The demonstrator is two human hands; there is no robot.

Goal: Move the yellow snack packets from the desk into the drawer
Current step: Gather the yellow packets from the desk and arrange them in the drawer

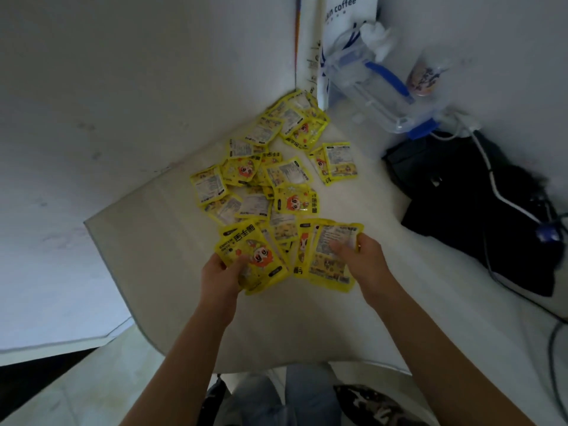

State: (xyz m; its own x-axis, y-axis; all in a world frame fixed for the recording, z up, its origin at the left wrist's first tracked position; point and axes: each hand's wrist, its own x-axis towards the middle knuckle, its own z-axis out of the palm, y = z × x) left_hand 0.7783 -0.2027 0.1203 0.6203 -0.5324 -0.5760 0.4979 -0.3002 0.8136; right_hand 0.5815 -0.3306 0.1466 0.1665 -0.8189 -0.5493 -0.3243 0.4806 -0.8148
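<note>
Several yellow snack packets (270,176) lie scattered across the white desk (172,272), running from the back corner toward me. My left hand (222,273) grips a small stack of packets (255,256) with an orange cartoon face on top. My right hand (361,259) grips another few packets (329,256), printed back side up. Both held stacks sit low over the desk's near middle. No drawer is in view.
A black bag (479,207) with white and grey cables lies on the desk at the right. A clear plastic box with blue clips (378,84), a drink cup (425,76) and a white coffee bag (341,13) stand at the back. Walls close the desk's left and back.
</note>
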